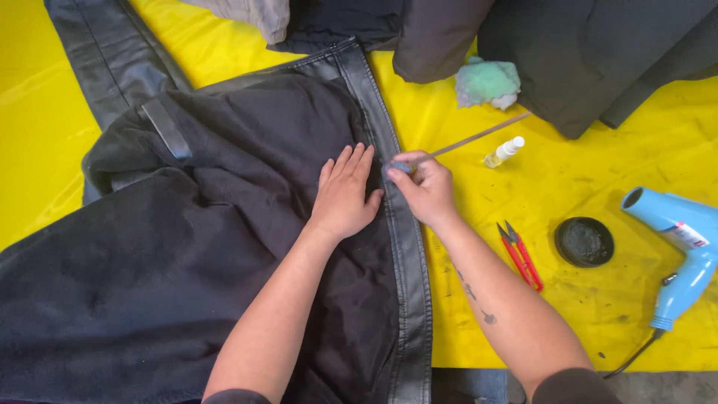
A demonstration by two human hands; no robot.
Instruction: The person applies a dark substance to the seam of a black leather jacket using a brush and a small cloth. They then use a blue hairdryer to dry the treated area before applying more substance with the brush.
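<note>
a: where is there room on the right?

b: bare yellow sheet (479, 247) lies between the jacket's leather edge band (407, 239) and the red snips (520, 254). the right forearm crosses it on a slant.

a: and past the snips?

b: crowded. the round black tin (584, 242) sits just beside them, the blue hair dryer (680, 247) beyond it, its cord trailing to the sheet's near edge.

a: farther up?

b: a small spray bottle (505, 151), a green cloth (486, 82) and dark garments (591, 52) close that side, and the thin stick (479, 136) in the right hand (426, 191) slants across the gap.

a: the left?

b: the black jacket (187, 254) covers most of it, with the left hand (345, 194) flat on top; open yellow shows only at the far left edge.
</note>
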